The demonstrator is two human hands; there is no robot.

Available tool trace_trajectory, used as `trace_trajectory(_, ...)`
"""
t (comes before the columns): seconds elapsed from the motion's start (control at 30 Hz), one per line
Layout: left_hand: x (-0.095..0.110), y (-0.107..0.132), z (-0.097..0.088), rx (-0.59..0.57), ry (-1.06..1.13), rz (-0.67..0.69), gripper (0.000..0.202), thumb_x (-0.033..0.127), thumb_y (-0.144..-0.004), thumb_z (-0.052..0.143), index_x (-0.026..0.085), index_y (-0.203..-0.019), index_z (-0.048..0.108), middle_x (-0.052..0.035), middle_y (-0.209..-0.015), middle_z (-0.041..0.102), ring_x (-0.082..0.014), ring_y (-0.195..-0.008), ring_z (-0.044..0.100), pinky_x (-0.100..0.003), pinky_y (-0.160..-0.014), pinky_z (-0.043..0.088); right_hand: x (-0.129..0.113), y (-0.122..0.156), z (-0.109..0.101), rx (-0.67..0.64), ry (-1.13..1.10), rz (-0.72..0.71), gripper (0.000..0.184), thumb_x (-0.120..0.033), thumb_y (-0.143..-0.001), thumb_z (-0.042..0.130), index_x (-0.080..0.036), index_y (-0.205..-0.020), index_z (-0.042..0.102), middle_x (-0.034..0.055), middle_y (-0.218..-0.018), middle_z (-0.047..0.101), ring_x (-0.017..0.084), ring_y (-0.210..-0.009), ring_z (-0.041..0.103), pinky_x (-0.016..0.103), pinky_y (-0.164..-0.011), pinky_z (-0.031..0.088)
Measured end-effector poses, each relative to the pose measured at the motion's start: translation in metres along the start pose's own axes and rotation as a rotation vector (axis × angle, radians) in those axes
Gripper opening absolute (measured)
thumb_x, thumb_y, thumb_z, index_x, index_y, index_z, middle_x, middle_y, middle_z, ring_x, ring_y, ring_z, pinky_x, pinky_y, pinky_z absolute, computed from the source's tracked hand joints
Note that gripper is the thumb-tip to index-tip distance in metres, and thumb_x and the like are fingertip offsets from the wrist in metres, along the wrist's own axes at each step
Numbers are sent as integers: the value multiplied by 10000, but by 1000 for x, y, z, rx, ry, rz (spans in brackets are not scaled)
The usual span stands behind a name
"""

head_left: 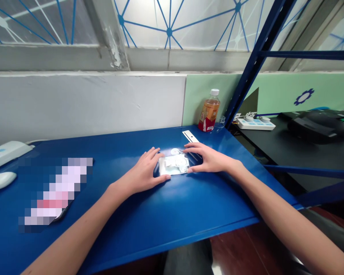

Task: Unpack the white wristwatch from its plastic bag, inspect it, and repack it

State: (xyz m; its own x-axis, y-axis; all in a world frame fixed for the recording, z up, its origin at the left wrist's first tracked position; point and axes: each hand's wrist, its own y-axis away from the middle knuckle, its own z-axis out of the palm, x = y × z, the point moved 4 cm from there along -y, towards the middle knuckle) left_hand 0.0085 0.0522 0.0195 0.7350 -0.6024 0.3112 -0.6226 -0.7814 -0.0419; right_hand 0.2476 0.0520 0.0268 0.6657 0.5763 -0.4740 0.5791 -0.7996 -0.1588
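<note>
A small clear plastic packet (174,165) with white parts inside lies flat on the blue table (166,214). My left hand (145,172) rests on the table at the packet's left edge, fingers stretched out and thumb touching its near corner. My right hand (208,157) lies flat at the packet's right edge, fingers spread and touching it. A small white round piece (174,151) sits just behind the packet. A thin metal tool (190,154) lies under my right fingers.
A white ruler-like strip (190,136) lies behind my right hand. A bottle of amber drink (209,111) stands at the back by a blue shelf post (252,65). White devices (1,154) sit at far left. A power strip (255,123) lies on the black desk to the right.
</note>
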Motion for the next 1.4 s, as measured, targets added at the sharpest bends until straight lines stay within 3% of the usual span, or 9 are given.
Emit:
trace_trajectory(0.17, -3, -2, 4, 21, 36, -8, 750, 678, -842, 548, 163, -1382, 468, -193, -1541, 361, -373, -1463, 224, -565, -1127, 296, 0, 0, 0, -7, -3, 17, 794, -574, -721, 753, -202, -1384, 528, 167, -1481, 438, 338, -1379, 404, 511, -1115, 373)
trace_trajectory(0.5, -2, -3, 4, 86, 90, 4, 732, 637, -790, 645, 187, -1352, 515, -171, -1533, 380, -384, -1445, 266, -557, -1119, 325, -1, 0, 1, 6, -24, 21, 719, -538, -722, 767, -202, -1331, 587, 161, -1461, 466, 336, -1364, 423, 509, -1102, 385)
trace_trajectory(0.77, 11, 0, 0, 105, 166, 132, 590, 477, -882, 616, 227, -1394, 463, -118, -1397, 535, -310, -1256, 529, -452, -1011, 477, -4, 0, 2, -2, 40, -18, 664, -574, -837, 631, -158, -1350, 571, 200, -1454, 467, 354, -1346, 440, 536, -1103, 372)
trace_trajectory(0.97, 11, 1, 1, 115, 119, 142, 459, 415, -939, 539, 214, -1352, 515, -112, -1373, 552, -286, -1227, 553, -424, -1020, 470, -6, 2, 0, -19, 66, -71, 916, -616, -701, 747, -153, -1440, 468, 207, -1492, 419, 379, -1381, 386, 542, -1108, 361)
trace_trajectory(1.03, 12, 1, 0, 119, 94, 145, 451, 411, -966, 496, 195, -1362, 514, -120, -1367, 558, -282, -1218, 562, -416, -1022, 467, -9, 2, -1, 10, 65, -117, 830, -558, -724, 760, -173, -1414, 505, 189, -1466, 456, 355, -1354, 427, 518, -1103, 374)
trace_trajectory(1.2, 16, 1, -3, 172, 52, 187, 441, 361, -1029, 364, 191, -1419, 480, -119, -1384, 559, -274, -1240, 552, -430, -1039, 452, -18, 0, -5, 172, -18, -258, 324, -335, -924, 599, -244, -1226, 673, 119, -1268, 627, 254, -1157, 595, 447, -993, 480)
trace_trajectory(1.4, 28, 5, -19, 372, 104, 236, 370, 304, -1028, 362, 238, -1303, 600, -106, -1281, 623, -253, -1152, 600, -418, -953, 512, -27, 1, -8, 384, -205, -280, 259, -258, -956, 532, -247, -1135, 718, 81, -1068, 712, 203, -960, 660, 380, -852, 545)
